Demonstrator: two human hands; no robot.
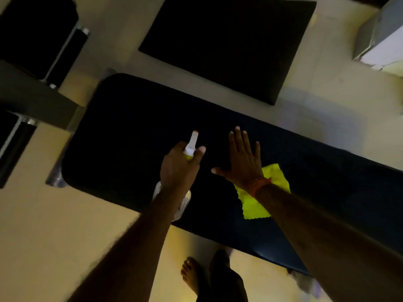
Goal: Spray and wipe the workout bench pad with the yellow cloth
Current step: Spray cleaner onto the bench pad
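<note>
The bench pad [122,136] is a long, dark, rounded-cornered cushion running diagonally across the pale floor [39,225], its surface nearly black in the dim light, with a faint bluish sheen toward its right end. Over its middle, the left hand [177,168] is wrapped around a clear spray bottle [186,162], whose white nozzle with a red tip points away across the pad. Just right of it, the right hand [243,159] lies flat on the pad, fingers spread. Under that wrist, near the pad's near edge, lies the yellow cloth [255,205], bright lime with zigzag-cut edges, partly hidden by the forearm.
</note>
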